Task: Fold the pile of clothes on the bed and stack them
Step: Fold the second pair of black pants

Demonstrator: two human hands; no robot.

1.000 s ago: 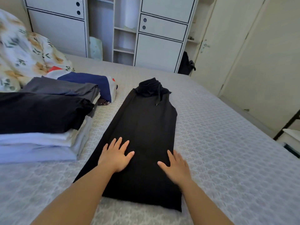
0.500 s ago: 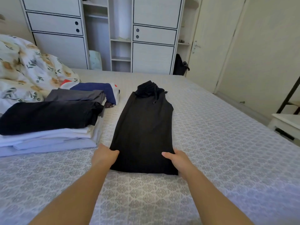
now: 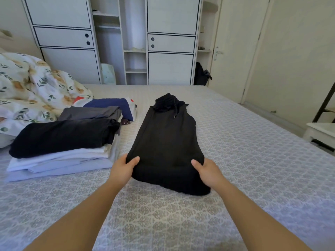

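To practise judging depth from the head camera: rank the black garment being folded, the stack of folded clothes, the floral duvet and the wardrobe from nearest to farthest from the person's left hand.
1. Black garment: gripped by the left hand at its near edge.
2. Stack of folded clothes: just to the left.
3. Floral duvet: farther left, behind the stack.
4. Wardrobe: beyond the bed's far end.
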